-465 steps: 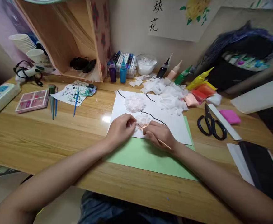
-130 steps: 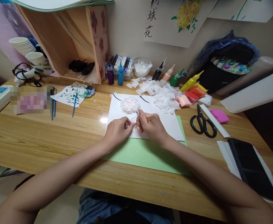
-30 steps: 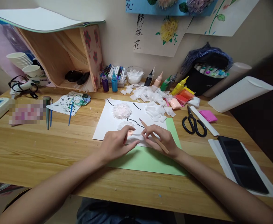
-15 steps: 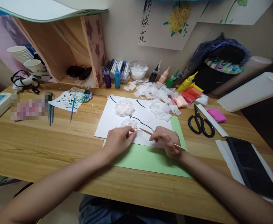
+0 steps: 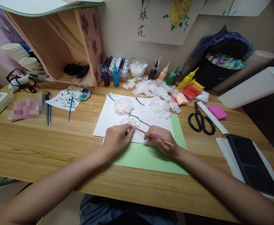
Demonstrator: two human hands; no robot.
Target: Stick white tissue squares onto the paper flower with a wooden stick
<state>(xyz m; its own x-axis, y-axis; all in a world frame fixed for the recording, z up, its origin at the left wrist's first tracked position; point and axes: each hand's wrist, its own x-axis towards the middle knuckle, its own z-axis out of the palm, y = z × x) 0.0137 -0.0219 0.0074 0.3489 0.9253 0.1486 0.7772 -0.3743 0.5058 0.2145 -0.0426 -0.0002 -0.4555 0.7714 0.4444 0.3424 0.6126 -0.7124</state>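
Head view: slender tan wooden stick at the fluffy white tissue-paper flower.
The right hand's grip is closed around the stick, over the white paper sheet; the left hand's thumb and finger nearly meet at its tip, contents indiscernible. The stick should handle light and stiff: hold mid-shaft. The thin white tissue-paper squares probably tear easily: lift by an edge.

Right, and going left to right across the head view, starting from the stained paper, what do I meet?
Stained paper, left hand, right hand, scissors, flat black case.
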